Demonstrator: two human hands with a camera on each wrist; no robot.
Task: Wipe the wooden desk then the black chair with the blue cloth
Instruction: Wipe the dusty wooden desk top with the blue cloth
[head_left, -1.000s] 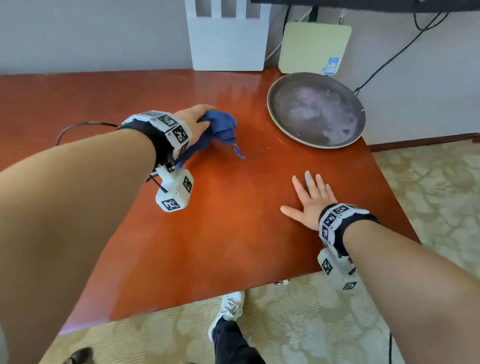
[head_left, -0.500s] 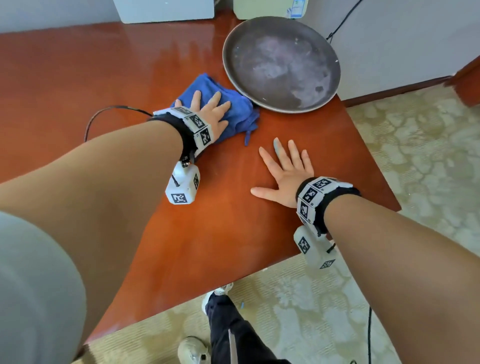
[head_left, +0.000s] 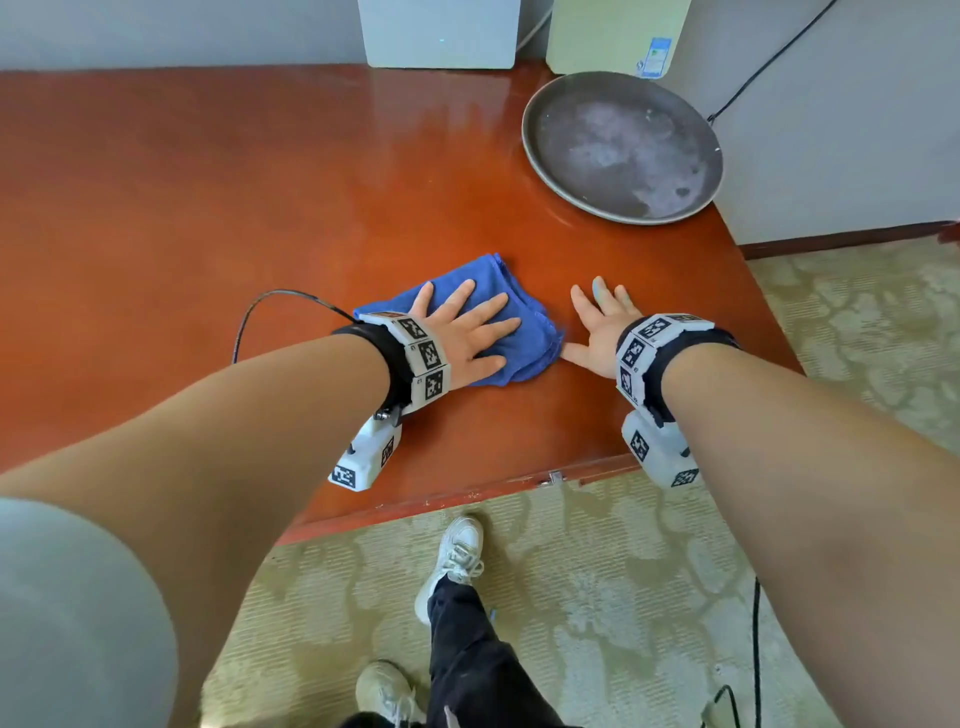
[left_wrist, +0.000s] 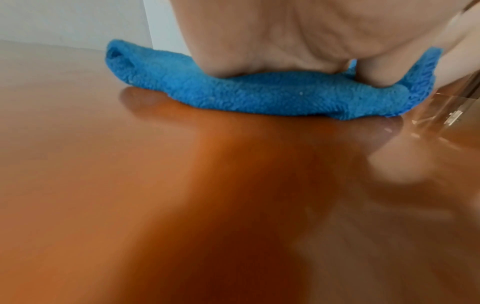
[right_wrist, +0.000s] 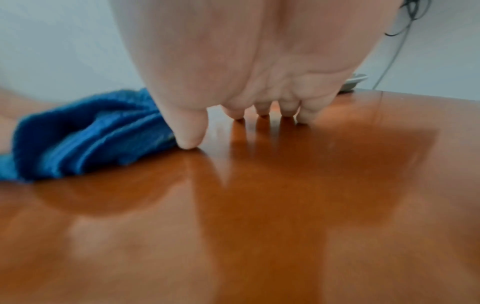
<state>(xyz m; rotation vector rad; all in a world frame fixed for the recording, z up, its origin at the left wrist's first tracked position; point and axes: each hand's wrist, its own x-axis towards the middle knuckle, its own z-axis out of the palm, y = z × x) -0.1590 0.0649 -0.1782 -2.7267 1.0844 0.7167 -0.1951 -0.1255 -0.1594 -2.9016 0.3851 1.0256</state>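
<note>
The blue cloth (head_left: 524, 332) lies bunched on the glossy reddish wooden desk (head_left: 208, 208), near its front edge. My left hand (head_left: 467, 327) presses flat on top of it with straight, spread fingers; the left wrist view shows the palm (left_wrist: 272, 41) bearing down on the cloth (left_wrist: 259, 98). My right hand (head_left: 602, 322) lies flat on the bare desk just right of the cloth, its thumb tip (right_wrist: 188, 142) touching the cloth's edge (right_wrist: 91, 139). The black chair is not in view.
A round dark tray (head_left: 623, 148) sits at the desk's back right corner. A white box (head_left: 439, 34) and a pale panel (head_left: 618, 36) stand against the wall. A black cable (head_left: 270, 306) loops left of my left wrist. My feet stand on patterned carpet (head_left: 623, 597) below.
My left hand has drawn the cloth from beside the tray back toward the front edge, beside my right hand. Its grip has flattened into an open palm. The right hand stayed put.
</note>
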